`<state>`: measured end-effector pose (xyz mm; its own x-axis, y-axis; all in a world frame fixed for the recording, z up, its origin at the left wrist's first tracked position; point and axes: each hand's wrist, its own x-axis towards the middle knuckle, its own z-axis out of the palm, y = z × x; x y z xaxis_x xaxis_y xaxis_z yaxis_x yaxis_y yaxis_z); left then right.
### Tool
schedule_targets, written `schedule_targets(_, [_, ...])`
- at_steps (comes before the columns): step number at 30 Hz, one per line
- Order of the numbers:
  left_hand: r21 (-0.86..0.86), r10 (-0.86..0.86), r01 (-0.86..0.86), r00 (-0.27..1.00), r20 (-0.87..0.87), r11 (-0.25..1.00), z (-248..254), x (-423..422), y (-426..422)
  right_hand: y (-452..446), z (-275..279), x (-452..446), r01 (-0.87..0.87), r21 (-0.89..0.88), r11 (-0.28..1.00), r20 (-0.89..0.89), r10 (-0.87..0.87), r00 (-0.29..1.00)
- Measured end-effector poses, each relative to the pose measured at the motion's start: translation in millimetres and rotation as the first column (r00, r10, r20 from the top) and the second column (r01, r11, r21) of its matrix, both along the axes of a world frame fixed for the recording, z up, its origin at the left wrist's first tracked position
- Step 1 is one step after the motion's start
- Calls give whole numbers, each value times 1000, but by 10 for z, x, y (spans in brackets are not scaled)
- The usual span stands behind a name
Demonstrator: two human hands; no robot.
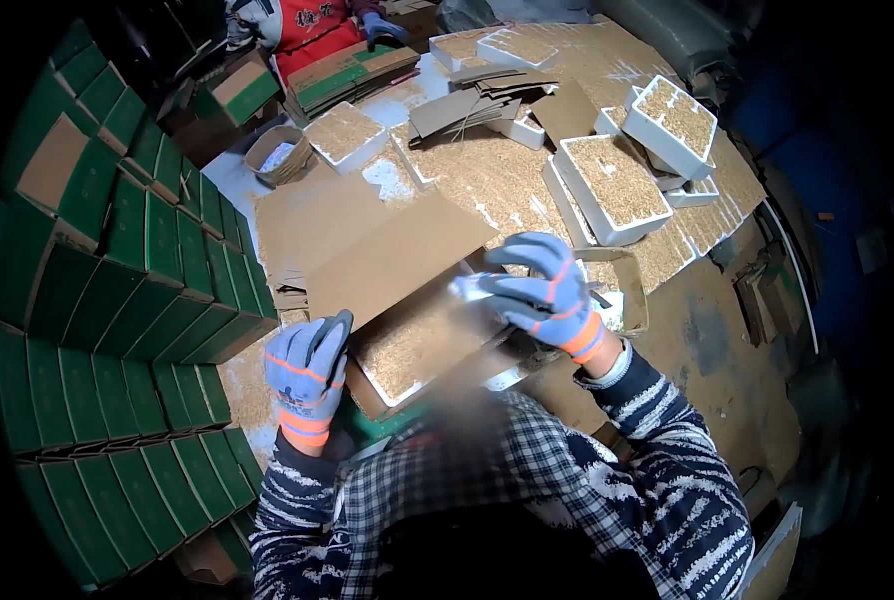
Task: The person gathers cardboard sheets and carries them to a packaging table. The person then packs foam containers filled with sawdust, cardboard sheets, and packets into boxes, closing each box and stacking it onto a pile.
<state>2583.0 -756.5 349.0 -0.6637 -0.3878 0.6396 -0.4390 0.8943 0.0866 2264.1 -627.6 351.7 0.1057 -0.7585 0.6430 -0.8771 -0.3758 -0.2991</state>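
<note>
An open cardboard box [397, 262] is in front of me, its brown lid flap raised toward the far side. Inside lies a white tray filled with tan, grain-like material [404, 352]. My left hand [307, 372], in a grey-blue glove with orange bands, grips the box's left edge with its fingers together. Above the right end of the box, my right hand [547, 292], gloved alike, has its fingers closed on a small white thing [470, 288]; blur hides what kind it is.
Green cardboard boxes [117, 290] stand stacked at left. White foam trays of tan material [617, 188] sit at the far right, near loose cardboard pieces [467, 108]. A basket [279, 155] stands beyond the box. Across the table is a person in a red apron [317, 35].
</note>
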Motion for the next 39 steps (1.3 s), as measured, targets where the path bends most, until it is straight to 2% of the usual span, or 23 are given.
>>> schedule_targets(3, [42,62,-60,996,-66,997,-3,55,71,-113,-125,145,-44,130,991,-47,51,998])
schedule_targets(4, [24,27,-26,999,-31,999,32,37,136,-164,-189,26,-26,114,993,52,21,998])
schedule_targets(5, [64,-34,30,997,64,997,37,-17,196,-178,-252,-100,-10,108,994,153,-6,988])
schedule_targets(7, [198,-186,134,943,274,971,8,-90,312,-194,-298,-211,234,-24,972,276,-218,936])
schedule_targets(9, [408,-401,199,766,503,891,-509,17,289,-203,-282,-220,333,-25,943,460,-285,841])
schedule_targets(10, [460,-371,25,630,682,888,-458,-25,366,-228,-313,-241,253,-19,967,497,-211,842])
schedule_targets(13, [555,-485,220,781,393,802,-476,80,315,-304,-413,-266,-15,122,992,425,-39,904])
schedule_targets(15, [529,-406,228,879,249,817,-247,76,269,-350,-584,-420,-227,218,949,663,27,748])
schedule_targets(16, [581,-171,143,985,-6,801,-319,172,268,-370,-698,-507,-306,227,925,774,19,632])
schedule_targets(17, [646,102,83,965,-243,759,-450,294,270,-392,-805,-578,-384,223,896,865,-1,501])
schedule_targets(18, [778,293,126,880,-374,616,-595,366,244,-402,-923,-634,-468,277,839,927,-104,362])
schedule_targets(19, [864,492,211,749,-443,457,-769,418,223,-384,-959,-605,-521,318,792,920,-127,370])
schedule_targets(21, [924,547,381,778,-311,-17,-1239,403,199,-360,-1127,-529,-657,379,652,923,-220,315])
schedule_targets(23, [945,523,321,816,-246,-57,-1557,178,188,-398,-1409,-535,-651,516,557,856,-345,384])
schedule_targets(24, [954,509,290,834,-213,-76,-1708,65,188,-352,-1189,-450,-471,660,586,669,-173,723])
schedule_targets(25, [964,556,188,789,-262,187,-2127,-57,238,-379,-1261,-388,-545,613,572,724,-131,677])
schedule_targets(26, [970,554,144,800,-230,194,-2263,-150,296,-404,-1323,-322,-616,562,551,775,-92,625])
schedule_targets(27, [975,539,148,815,-214,163,-2250,-170,319,-371,-989,-104,-662,556,503,816,-177,551])
schedule_targets(31, [946,445,322,842,-306,41,-2006,-62,358,-513,-1459,35,-439,475,763,739,-74,669])
schedule_targets(34, [850,331,524,795,-509,48,-1400,73,114,-760,-1213,173,-503,275,819,958,-186,221])
schedule_targets(35, [793,273,595,748,-605,128,-1055,156,-64,-899,-1055,123,-502,244,830,964,-153,217])
schedule_targets(37, [587,124,683,600,-790,435,-186,483,-533,-1144,-228,274,-509,36,860,994,21,105])
schedule_targets(39, [328,37,462,534,-845,824,783,1049,-966,-1481,510,426,-456,-113,883,975,188,122])
